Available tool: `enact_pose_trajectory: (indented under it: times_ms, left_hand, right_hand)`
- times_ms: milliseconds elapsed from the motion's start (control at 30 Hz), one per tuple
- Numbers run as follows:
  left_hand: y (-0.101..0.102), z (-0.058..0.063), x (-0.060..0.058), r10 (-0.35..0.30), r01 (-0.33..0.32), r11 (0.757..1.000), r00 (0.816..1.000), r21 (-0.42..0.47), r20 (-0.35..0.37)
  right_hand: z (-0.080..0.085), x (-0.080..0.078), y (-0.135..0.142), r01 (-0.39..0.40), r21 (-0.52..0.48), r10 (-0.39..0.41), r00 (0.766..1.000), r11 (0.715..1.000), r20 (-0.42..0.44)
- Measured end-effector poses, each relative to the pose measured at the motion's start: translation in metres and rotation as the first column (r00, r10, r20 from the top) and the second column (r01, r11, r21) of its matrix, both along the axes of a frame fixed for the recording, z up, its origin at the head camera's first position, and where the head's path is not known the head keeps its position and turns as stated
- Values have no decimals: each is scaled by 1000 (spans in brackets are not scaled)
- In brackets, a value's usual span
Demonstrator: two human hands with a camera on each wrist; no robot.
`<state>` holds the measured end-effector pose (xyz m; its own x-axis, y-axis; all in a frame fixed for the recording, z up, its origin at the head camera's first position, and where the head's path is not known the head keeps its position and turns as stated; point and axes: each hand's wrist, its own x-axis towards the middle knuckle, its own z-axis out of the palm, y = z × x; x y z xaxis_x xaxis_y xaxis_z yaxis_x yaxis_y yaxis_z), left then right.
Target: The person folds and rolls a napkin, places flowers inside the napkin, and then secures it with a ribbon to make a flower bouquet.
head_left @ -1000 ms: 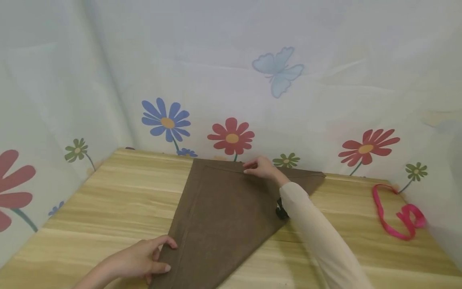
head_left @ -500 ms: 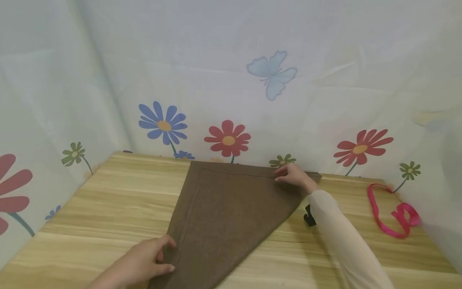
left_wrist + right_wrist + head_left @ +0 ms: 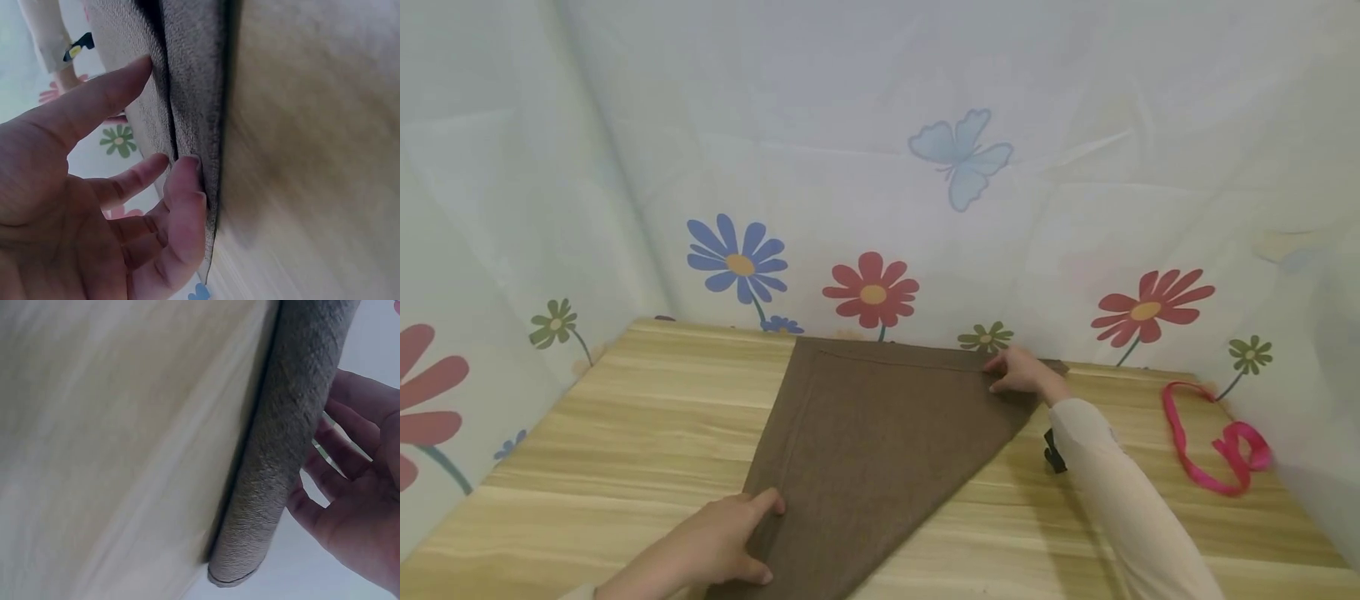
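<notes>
A brown towel (image 3: 880,450), folded into a triangle with a stitched hem, lies on the wooden table. At its left edge my left hand (image 3: 722,533) touches the cloth with loosely bent fingers, thumb lower on the towel. The left wrist view has the layered edge of the towel (image 3: 194,75) right at the fingertips. My right hand (image 3: 1026,372) rests along the far hem, close to the right corner. From the right wrist, the towel's rounded fold (image 3: 275,450) partly covers the spread, relaxed fingers of the right hand (image 3: 369,462).
A pink ribbon (image 3: 1240,450) lies in loose curls on the right side of the wooden table (image 3: 625,433). Behind the table hangs a pale backdrop (image 3: 820,183) printed with flowers and a butterfly. A small black device (image 3: 1054,454) shows below the right sleeve.
My right hand has slid rightward along the far hem toward the right corner. The left hand has stayed by the left edge, shifting slightly right onto the towel.
</notes>
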<state>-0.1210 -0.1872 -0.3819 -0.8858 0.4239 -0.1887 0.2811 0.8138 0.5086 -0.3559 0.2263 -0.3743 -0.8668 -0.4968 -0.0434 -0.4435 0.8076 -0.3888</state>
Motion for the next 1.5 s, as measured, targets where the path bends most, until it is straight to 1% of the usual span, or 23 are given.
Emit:
enact_pose_trajectory:
  times_ms: [100, 300, 400, 567, 633, 800, 933, 1033, 1233, 1333, 1500]
  left_hand:
    - [2, 2, -2, -9, 9, 1000, 1000, -12, 6]
    - [1, 3, -3, -53, 51, 998, 998, -35, -36]
    - [0, 2, -4, -71, 68, 996, 996, -53, -61]
    - [0, 2, -7, -67, 62, 996, 994, -65, -86]
    - [0, 3, -9, -62, 57, 996, 995, -63, -74]
    - [0, 2, -16, -114, 108, 991, 991, -75, -74]
    - [-1, 0, -21, -175, 167, 982, 979, -84, -102]
    - [0, 0, -23, -206, 197, 977, 972, -83, -112]
    - [5, 2, -33, -260, 253, 965, 960, -74, -106]
    - [8, 2, -37, -275, 269, 961, 957, -69, -96]
    - [14, 5, -39, -264, 260, 963, 962, -68, -68]
  right_hand:
    - [2, 5, 5, -8, 31, 9, 1000, 999, -19]
    - [2, 17, 21, -14, 64, 16, 999, 998, -30]
    - [2, 26, 28, -23, 50, 24, 999, 998, -23]
    - [4, 43, 41, -10, 17, 10, 1000, 1000, -16]
    - [4, 50, 45, -5, 17, 5, 1000, 1000, -24]
    - [2, 66, 58, -1, 24, 2, 999, 1000, -41]
    - [-1, 80, 69, 8, 42, -5, 998, 999, -56]
    - [-2, 92, 78, 24, 60, -19, 997, 998, -78]
    - [-5, 115, 96, 32, 79, -22, 991, 996, -129]
    - [-5, 128, 102, 55, 94, -43, 991, 994, -126]
    - [-4, 150, 108, 136, 112, -127, 988, 984, -83]
